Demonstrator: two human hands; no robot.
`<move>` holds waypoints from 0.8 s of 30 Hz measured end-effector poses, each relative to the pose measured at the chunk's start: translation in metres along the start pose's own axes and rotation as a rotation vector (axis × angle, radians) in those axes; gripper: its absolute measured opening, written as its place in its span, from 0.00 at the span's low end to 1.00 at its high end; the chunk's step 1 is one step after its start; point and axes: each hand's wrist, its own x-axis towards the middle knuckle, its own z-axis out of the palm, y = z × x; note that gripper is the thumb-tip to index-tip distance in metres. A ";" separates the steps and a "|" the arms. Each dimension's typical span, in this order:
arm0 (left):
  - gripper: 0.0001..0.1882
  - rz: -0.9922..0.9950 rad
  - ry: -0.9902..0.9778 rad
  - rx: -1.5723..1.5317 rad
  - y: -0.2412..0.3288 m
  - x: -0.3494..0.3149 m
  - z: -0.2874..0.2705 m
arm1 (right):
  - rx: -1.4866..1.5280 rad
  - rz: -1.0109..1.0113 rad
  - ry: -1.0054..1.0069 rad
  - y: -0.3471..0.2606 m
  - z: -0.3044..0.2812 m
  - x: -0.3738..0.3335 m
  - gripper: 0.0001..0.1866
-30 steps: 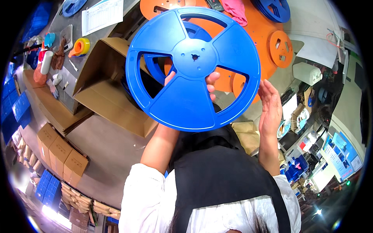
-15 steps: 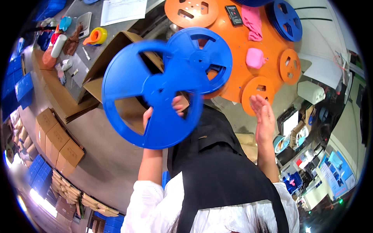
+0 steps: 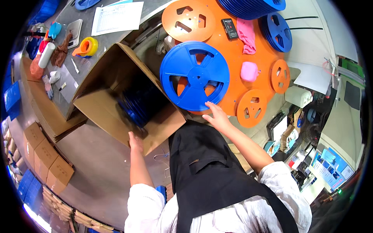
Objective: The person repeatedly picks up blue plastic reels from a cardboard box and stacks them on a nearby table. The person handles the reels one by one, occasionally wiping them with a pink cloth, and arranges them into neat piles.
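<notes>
The left arm comes up from the lower edge almost straight, its forearm upright in the view, and the left hand [image 3: 136, 143] is at the lower edge of the open box [image 3: 93, 101]. Its fingers point up and are loosely extended; they are not curled around anything visible, and whether they touch the cardboard I cannot tell.

The right arm slants up and to the left from its white sleeve [image 3: 281, 176], elbow out to the side. The right hand [image 3: 218, 118] reaches toward the blue reel [image 3: 193, 77], with fingers stretched forward and the thumb spread well away from them. The grip is wide open and has hold of nothing; the fingertips are at the reel's lower rim, though actual contact is hard to confirm.

The reel lies at the left edge of the orange table [image 3: 229, 52], just right of the box mouth, its hub and cut-out windows facing up. Inside the box, more blue reels [image 3: 136, 106] stand on edge, side by side, partly in shadow. Right of the reel on the table are a pink block [image 3: 249, 72] and, nearest the right hand, a small orange disc [image 3: 245, 112].
</notes>
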 end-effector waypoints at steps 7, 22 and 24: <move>0.33 0.186 -0.079 0.489 -0.091 0.028 -0.064 | -0.738 0.004 0.009 0.044 0.027 0.048 0.48; 0.26 0.275 -0.407 0.600 -0.026 -0.069 0.079 | -0.395 -0.423 0.044 0.035 0.025 0.041 0.20; 0.26 0.320 -0.561 0.642 -0.031 -0.077 0.098 | -0.264 -0.363 0.184 0.007 0.013 0.022 0.20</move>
